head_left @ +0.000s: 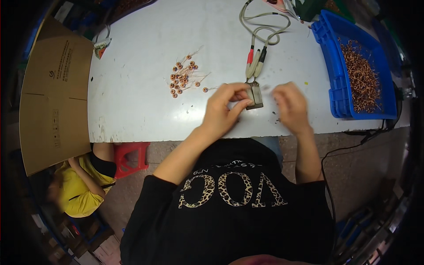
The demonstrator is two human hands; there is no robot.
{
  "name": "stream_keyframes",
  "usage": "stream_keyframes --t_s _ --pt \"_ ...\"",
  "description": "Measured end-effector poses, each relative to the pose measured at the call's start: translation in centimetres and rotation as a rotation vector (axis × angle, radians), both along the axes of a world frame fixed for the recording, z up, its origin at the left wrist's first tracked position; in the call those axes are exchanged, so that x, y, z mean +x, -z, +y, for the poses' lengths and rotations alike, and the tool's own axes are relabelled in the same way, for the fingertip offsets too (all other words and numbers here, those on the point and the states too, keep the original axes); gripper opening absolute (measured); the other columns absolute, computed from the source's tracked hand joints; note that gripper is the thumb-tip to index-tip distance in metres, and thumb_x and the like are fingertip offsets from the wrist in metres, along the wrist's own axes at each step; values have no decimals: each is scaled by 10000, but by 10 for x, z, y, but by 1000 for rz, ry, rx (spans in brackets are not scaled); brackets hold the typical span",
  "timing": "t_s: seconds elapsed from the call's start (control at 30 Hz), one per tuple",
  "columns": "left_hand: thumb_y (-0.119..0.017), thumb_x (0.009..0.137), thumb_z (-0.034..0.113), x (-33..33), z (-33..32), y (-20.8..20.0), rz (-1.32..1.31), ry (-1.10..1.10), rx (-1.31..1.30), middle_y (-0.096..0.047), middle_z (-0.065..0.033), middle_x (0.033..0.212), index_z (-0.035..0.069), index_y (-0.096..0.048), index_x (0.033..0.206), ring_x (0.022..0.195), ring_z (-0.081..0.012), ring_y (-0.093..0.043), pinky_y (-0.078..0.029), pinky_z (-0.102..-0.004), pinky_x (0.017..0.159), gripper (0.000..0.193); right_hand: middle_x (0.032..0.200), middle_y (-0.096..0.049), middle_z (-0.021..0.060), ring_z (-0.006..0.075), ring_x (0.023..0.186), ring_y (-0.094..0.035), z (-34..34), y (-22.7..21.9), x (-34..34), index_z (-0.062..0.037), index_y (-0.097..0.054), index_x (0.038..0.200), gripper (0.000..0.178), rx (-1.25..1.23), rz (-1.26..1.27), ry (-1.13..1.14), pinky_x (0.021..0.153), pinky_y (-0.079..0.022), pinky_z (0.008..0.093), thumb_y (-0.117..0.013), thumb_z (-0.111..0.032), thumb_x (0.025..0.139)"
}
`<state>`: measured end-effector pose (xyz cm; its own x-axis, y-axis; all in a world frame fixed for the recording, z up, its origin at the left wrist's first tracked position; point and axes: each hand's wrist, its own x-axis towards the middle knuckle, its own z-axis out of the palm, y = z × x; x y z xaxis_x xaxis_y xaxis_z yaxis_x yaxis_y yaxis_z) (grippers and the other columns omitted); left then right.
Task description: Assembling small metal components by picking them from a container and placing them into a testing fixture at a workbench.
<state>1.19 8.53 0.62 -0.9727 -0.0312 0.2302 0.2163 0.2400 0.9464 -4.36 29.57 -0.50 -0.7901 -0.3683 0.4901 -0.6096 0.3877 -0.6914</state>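
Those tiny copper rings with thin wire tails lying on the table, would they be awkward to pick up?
Probably. The copper rings look light, so a nudge would likely scatter them. Their thin wire tails cross in the pile, so lifting one may drag others. The tails look easy to bend.

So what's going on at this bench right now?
A person at a white table has the left hand on a small grey metal block, to which a red and a black clip lead are attached. The right hand is beside it, blurred; whether it holds anything cannot be told. A loose pile of small copper coils lies to the left; a blue bin of them sits right.
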Motion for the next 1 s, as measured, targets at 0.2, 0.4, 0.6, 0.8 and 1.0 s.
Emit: stream_keyframes --t_s 0.2,0.4,0.6,0.8,1.0 --pt "-759 818 27 -4 -66 -2 305 -212 -720 -641 -81 932 26 -704 1013 837 -214 -607 -499 -324 753 202 1006 -660 124 123 823 -574 75 -49 -42 67 -568 1221 229 -1123 -306 257 756 -490 225 -532 -47 1025" --pt "-734 875 30 -1 -70 1 -63 -158 -622 -683 -88 880 4 -704 1001 798 -167 -638 -520 -265 727 131 1012 -699 87 119 762 -591 11 -23 -8 -10 -692 1069 124 -554 -290 210 691 -482 220 -636 -22 960" --pt "-695 941 50 6 -31 -15 -537 -33 383 -722 -110 835 -21 -701 986 740 -127 -662 -539 -197 704 84 956 -664 54 179 751 -597 -49 -4 5 -36 -711 953 192 -121 230 19 649 -486 284 -696 51 783" --pt "-675 964 62 12 -19 -10 -609 68 682 -735 -129 831 -31 -697 1002 727 -129 -675 -554 -186 714 103 947 -635 27 166 757 -579 -52 4 5 -62 -678 927 192 -41 360 69 655 -484 283 -655 5 748" --pt "-699 935 30 13 -18 -7 -655 75 745 -727 -129 870 -36 -691 1018 749 -134 -663 -557 -209 743 106 949 -633 17 168 748 -569 -44 7 8 -64 -670 952 205 18 387 40 658 -479 285 -652 -15 755"
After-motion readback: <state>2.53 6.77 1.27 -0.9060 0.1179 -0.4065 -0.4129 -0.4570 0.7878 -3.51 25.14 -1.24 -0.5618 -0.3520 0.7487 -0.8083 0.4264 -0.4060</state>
